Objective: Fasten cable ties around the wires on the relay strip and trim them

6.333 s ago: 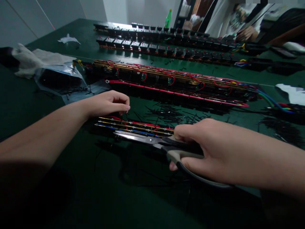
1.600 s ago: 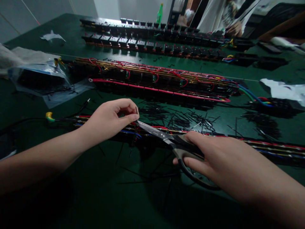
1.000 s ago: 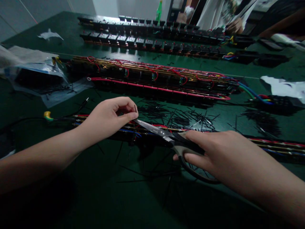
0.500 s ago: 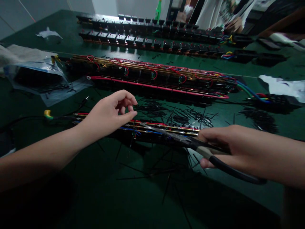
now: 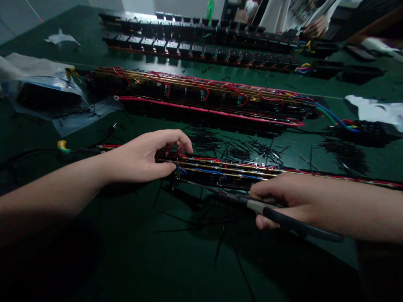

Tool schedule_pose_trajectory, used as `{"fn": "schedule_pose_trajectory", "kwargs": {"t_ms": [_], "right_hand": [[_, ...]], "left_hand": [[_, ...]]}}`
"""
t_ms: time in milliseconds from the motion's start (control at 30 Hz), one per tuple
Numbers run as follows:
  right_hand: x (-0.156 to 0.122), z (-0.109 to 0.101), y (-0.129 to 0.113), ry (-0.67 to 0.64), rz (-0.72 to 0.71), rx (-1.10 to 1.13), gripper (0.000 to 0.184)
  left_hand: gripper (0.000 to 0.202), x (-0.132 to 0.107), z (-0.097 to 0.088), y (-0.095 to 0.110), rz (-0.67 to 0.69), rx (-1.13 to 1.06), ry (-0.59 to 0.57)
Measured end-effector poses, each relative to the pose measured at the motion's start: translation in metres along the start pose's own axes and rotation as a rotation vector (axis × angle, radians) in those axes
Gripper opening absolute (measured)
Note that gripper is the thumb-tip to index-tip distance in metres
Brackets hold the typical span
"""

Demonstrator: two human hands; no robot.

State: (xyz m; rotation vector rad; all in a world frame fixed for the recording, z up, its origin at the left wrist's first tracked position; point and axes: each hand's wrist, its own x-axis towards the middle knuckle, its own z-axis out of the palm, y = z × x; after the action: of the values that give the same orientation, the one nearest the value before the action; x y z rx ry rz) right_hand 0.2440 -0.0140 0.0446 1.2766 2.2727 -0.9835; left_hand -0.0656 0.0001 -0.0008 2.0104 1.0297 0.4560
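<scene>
My right hand [image 5: 283, 197] is wrapped round a pair of long-nose pliers [image 5: 258, 205] with black and grey handles. Their thin jaws point left, along the near side of an opened power strip [image 5: 233, 173] with brass bars and red and blue wires. Over the left part of this strip is my left hand [image 5: 145, 157], its thumb on the near side and its curled fingers on the far side, well apart. Whether those fingertips press on the strip I cannot tell. Close to the thumb, a thin black tail [image 5: 172, 191] hangs from the strip's near edge.
Behind lies another wired strip [image 5: 201, 94] with a thick red wire [image 5: 204, 111]; further strips [image 5: 171, 47] stand beyond. Thin black pieces [image 5: 248, 149] are strewn about. A plastic bag [image 5: 47, 96] lies left. A co-worker's hand [image 5: 315, 27] shows at the back right.
My left hand has lowered toward the strip, its thumb and index finger now further apart. The pliers have moved down and toward me, from over the brass bars to the strip's near side.
</scene>
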Motion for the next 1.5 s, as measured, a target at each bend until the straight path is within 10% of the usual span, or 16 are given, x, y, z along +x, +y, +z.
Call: {"fn": "schedule_pose_trajectory", "kwargs": {"t_ms": [700,1500], "right_hand": [[0.012,0.003,-0.002,-0.21,0.126,0.349,0.038],[0.018,0.001,-0.008,-0.109,0.141,0.228,0.039]], "left_hand": [[0.038,0.002,-0.003,0.001,0.091,0.185,-0.077],[0.038,0.001,0.0,-0.002,0.119,0.232,-0.059]]}}
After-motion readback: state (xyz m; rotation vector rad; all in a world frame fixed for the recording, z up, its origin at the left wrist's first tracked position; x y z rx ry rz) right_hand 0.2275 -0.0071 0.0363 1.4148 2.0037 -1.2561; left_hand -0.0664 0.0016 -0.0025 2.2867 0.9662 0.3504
